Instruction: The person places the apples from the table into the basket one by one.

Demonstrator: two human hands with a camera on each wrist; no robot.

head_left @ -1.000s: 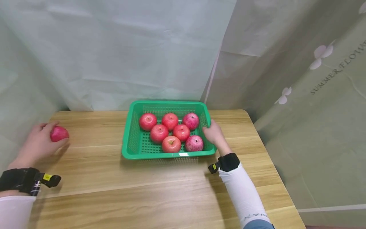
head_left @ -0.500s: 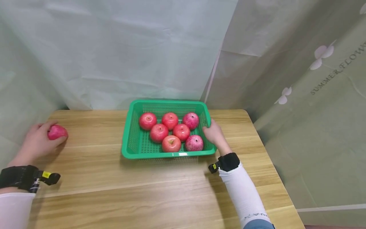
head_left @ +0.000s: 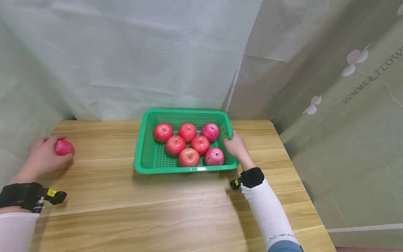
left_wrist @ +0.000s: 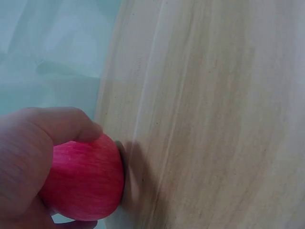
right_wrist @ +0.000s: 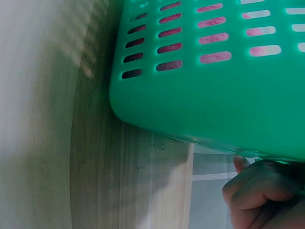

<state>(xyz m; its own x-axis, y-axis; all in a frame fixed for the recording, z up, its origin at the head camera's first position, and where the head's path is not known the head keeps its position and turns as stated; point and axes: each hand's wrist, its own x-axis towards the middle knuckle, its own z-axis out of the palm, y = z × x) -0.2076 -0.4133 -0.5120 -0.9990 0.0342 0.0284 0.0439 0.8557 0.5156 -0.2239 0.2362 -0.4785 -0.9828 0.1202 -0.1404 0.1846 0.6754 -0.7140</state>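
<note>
At the table's left end, my left hand point(head_left: 42, 157) holds a red apple point(head_left: 64, 147), with its fingers and thumb around the sides. The left wrist view shows this apple point(left_wrist: 88, 179) close up, low over or touching the wood; I cannot tell which. A green perforated plastic basket point(head_left: 185, 170) sits near the back middle of the table, with several red apples point(head_left: 175, 146) inside. My right hand point(head_left: 236, 145) grips the basket's right rim, thumb over the edge. From the right wrist view, curled fingers point(right_wrist: 259, 191) show beneath the rim of the basket point(right_wrist: 205, 105).
The wooden table point(head_left: 151, 217) has rounded back corners. A pale curtain point(head_left: 141, 59) hangs right behind it, and a printed curtain point(head_left: 352, 147) runs along its right side. In the basket, the left part of the floor shows bare mesh.
The left hand and its apple shifted slightly left, then slightly back to the right. The right hand keeps its grip on the basket, and the apples inside have not moved.
</note>
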